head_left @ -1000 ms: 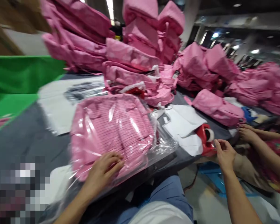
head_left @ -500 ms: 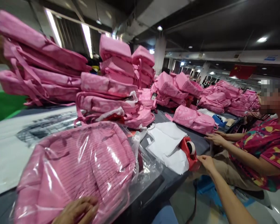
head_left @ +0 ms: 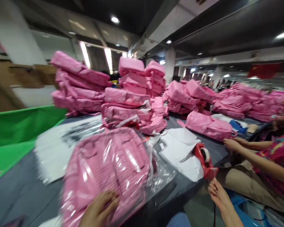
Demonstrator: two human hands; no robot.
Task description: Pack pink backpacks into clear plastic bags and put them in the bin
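Note:
A pink backpack [head_left: 109, 170] sealed in a clear plastic bag lies on the grey table [head_left: 26, 192] in front of me. My left hand [head_left: 99, 211] rests on its near end, fingers laid loosely on the plastic, a little blurred. A red tape dispenser [head_left: 205, 162] sits at the table's near right edge beside white paper sheets [head_left: 180, 148]. My right hand [head_left: 217, 194] is just below the dispenser's front end, off the table edge, fingers pinched together. What they pinch does not show.
Tall stacks of pink backpacks [head_left: 130, 91] fill the back of the table. A loose one [head_left: 208, 126] lies at right. A co-worker in a colourful shirt [head_left: 281, 151] sits there, hand [head_left: 232, 144] on the table. Green cloth [head_left: 14, 135] at left, white bags [head_left: 56, 148] beside it.
The view has swung up and then back left. My right hand dropped from the dispenser's side to just below its front end. My left hand has stayed on the bagged backpack.

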